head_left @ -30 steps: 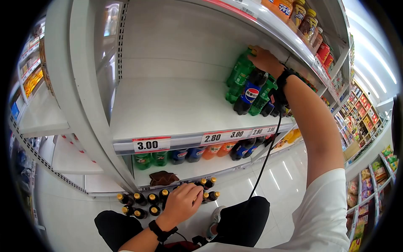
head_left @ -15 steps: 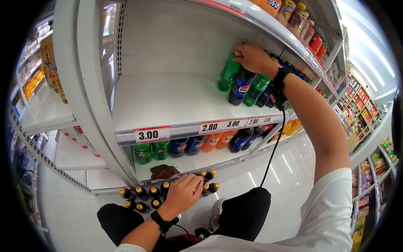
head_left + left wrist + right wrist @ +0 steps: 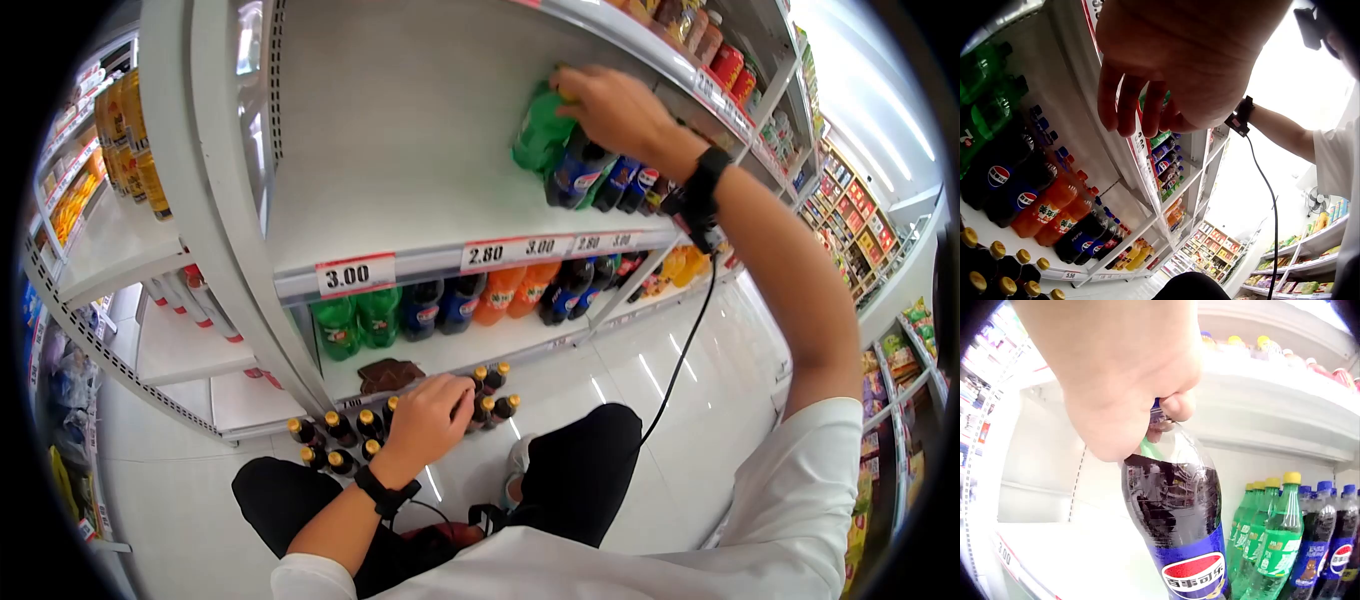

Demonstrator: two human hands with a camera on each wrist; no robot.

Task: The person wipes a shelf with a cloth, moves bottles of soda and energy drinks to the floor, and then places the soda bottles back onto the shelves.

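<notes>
On the upper shelf, my right hand [image 3: 630, 115] pinches the yellow cap of a green soda bottle [image 3: 540, 130] at the row's left end. Directly under my palm stands a Pepsi bottle [image 3: 1179, 506]; its blue cap shows by my fingers, and the green bottle is mostly hidden behind it in the right wrist view. My left hand [image 3: 428, 420] hangs low with loosely bent fingers [image 3: 1129, 106] and nothing in them. Below it are several dark bottles with yellow caps [image 3: 342, 430], standing on the floor between my knees and the shelf.
The lower shelf bears 7UP [image 3: 378, 317], Pepsi and orange soda bottles [image 3: 497, 297], plus a flat brown piece [image 3: 390, 375]. More yellow-capped green bottles [image 3: 1280, 540] stand right of my right hand. A shelf with drinks [image 3: 690, 30] hangs above; a post [image 3: 215, 200] stands left.
The head view has tilted down, so the shelves sit higher in it. My right hand stays at the green bottle's cap; its fingertips shift slightly left. The left hand stays low.
</notes>
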